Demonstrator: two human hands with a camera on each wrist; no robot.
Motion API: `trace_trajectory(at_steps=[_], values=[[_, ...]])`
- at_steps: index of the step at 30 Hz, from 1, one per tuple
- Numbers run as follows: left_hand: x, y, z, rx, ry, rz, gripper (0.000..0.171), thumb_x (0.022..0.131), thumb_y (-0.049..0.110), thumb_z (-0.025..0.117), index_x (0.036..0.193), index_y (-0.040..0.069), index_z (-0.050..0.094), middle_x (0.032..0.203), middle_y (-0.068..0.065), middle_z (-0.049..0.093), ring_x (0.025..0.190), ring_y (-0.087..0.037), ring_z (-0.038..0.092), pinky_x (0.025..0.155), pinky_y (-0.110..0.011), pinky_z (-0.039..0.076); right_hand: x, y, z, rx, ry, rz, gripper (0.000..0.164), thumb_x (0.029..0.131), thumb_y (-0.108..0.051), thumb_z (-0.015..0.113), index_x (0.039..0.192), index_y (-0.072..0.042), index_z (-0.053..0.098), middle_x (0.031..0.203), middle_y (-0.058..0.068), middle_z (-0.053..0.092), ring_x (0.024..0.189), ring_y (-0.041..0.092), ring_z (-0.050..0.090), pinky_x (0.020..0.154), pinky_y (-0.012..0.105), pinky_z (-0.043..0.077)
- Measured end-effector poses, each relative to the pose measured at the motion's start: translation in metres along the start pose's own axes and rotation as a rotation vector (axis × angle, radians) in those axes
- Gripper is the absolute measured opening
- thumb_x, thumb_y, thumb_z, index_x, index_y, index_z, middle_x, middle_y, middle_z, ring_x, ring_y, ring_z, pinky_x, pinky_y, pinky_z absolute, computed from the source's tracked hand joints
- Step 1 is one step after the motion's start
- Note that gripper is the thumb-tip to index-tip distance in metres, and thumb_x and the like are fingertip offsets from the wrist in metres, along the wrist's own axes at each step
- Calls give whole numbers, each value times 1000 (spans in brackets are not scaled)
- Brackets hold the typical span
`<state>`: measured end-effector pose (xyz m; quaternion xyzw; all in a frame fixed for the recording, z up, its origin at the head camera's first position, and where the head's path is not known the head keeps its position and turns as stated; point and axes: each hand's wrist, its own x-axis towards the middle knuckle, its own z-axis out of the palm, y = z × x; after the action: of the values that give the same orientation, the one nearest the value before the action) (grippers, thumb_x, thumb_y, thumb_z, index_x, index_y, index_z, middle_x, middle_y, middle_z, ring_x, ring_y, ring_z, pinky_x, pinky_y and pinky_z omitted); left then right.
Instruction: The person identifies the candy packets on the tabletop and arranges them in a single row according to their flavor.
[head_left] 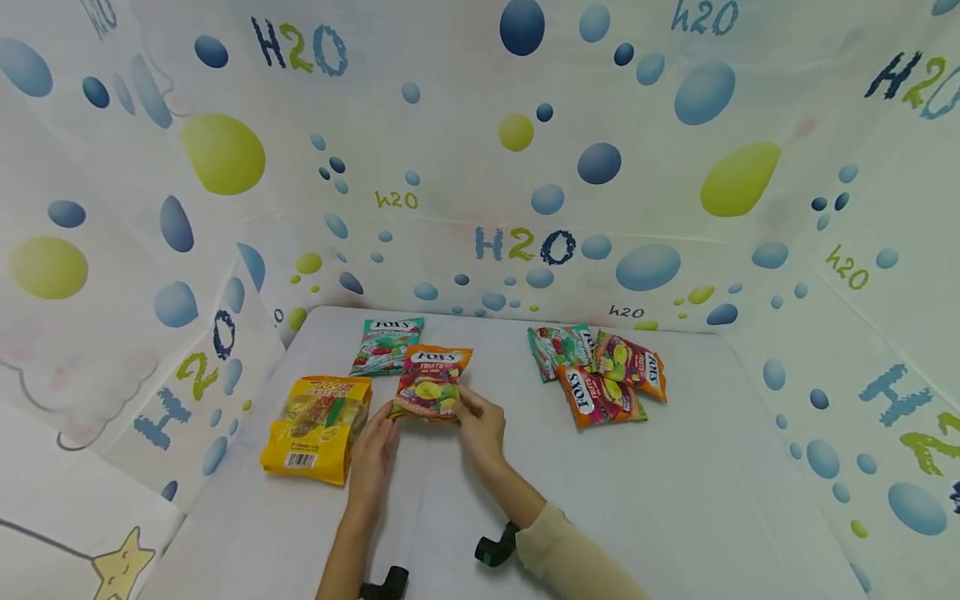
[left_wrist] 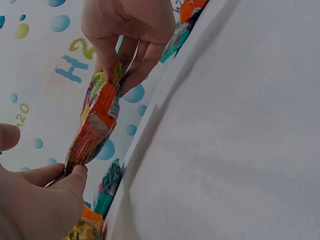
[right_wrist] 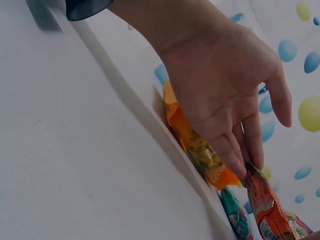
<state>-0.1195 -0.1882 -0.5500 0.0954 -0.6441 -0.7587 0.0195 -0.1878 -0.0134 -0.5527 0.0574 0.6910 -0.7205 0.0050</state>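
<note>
An orange-and-purple packet of Fox's fruit sweets (head_left: 429, 383) is held up above the white table between both hands. My left hand (head_left: 371, 454) grips its lower left corner between the fingers; in the right wrist view the left thumb (right_wrist: 280, 100) stands apart from it. My right hand (head_left: 482, 425) pinches the lower right corner, and in the left wrist view its fingers (left_wrist: 142, 65) close on the packet's end. Beside the left hand lies a yellow sweet bag (head_left: 318, 429). A green Fox's packet (head_left: 387, 346) lies just behind the held one.
On the right of the white table (head_left: 637, 500) is a group of a green packet (head_left: 558, 346) and two orange Fox's packets (head_left: 596, 398), overlapping. Patterned H2O sheets (head_left: 442, 150) rise at the back and sides.
</note>
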Motion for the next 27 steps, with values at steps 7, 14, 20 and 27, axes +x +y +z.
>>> trace_trajectory(at_steps=[7, 14, 20, 27], values=[[-11, 0, 0, 62, 31, -16, 57, 113, 47, 36, 163, 20, 38, 170, 2, 30, 153, -17, 35, 123, -35, 31, -8, 1, 0, 30, -10, 4, 35, 101, -7, 65, 135, -8, 69, 135, 11, 69, 123, 26, 65, 90, 28, 60], [-19, -1, -1, 89, 36, -19, 56, 113, 45, 35, 163, 19, 38, 170, 0, 30, 152, -19, 37, 120, -31, 33, -15, 7, -1, 41, -18, -8, 34, 101, -6, 65, 135, -7, 69, 138, 12, 67, 126, 28, 64, 90, 28, 60], [-26, -1, -2, 86, 62, -46, 56, 113, 44, 37, 163, 19, 38, 169, 1, 32, 152, -19, 37, 120, -31, 33, -22, 7, 0, 21, -19, -3, 33, 101, -8, 66, 134, -9, 70, 137, 10, 68, 125, 27, 64, 91, 28, 60], [-35, 1, -3, 94, 89, -79, 56, 112, 45, 38, 163, 21, 38, 170, 2, 31, 153, -19, 35, 124, -39, 29, -31, 9, 2, 9, -31, -12, 33, 101, -6, 65, 134, -8, 70, 136, 10, 69, 128, 28, 62, 91, 27, 59]])
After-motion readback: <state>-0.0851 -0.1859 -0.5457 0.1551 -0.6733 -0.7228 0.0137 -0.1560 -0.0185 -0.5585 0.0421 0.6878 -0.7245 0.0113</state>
